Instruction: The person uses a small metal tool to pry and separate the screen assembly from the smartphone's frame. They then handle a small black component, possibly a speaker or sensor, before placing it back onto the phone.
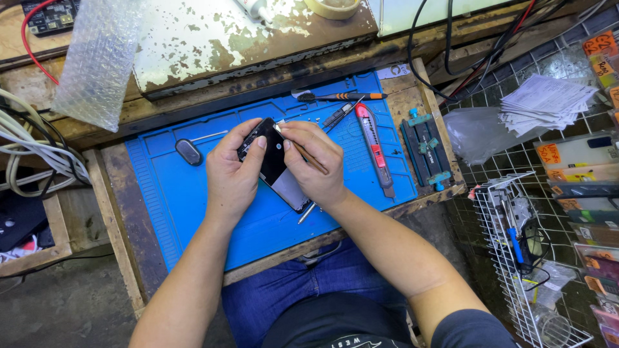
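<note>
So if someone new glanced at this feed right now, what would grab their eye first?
Probably the bright blue work mat filling the wooden bench, with both hands meeting over a black phone at its centre. The left hand grips the phone while the right hand works a thin tool at its top edge. A red utility knife lies just right.

Much of the black phone point(276, 169) is covered by the left hand point(233, 174) and right hand point(316, 166). The tool's tip is hidden between fingers. The tape roll point(333, 8) and circuit board point(50, 15) are cut off by the top edge.
</note>
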